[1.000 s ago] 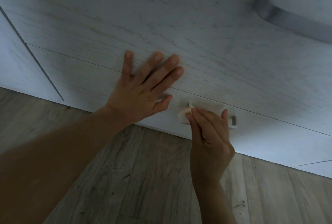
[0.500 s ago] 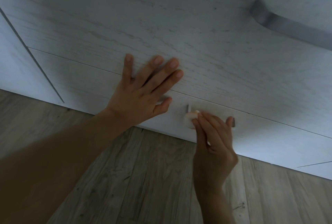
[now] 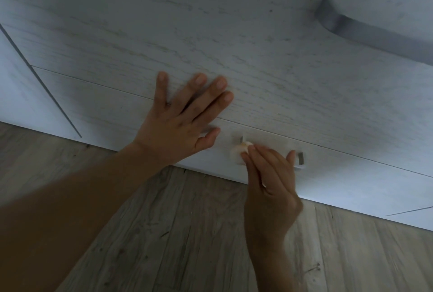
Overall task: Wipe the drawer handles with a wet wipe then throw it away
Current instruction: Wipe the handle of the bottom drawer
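Observation:
My right hand pinches a bunched white wet wipe against the left end of the bottom drawer's grey handle. Most of that handle is hidden behind my fingers; only its two ends show. My left hand lies flat with fingers spread on the white drawer fronts, across the seam between the two drawers, just left of the wipe. A second, larger grey handle sits on the upper drawer at the top right.
The white wood-grain drawer fronts fill the upper part of the view. Grey-brown plank flooring runs below them. A cabinet panel with a vertical gap stands at the left.
My right hand has slid the wipe slightly along the left end of the lower handle. My left hand stays pressed on the drawer fronts.

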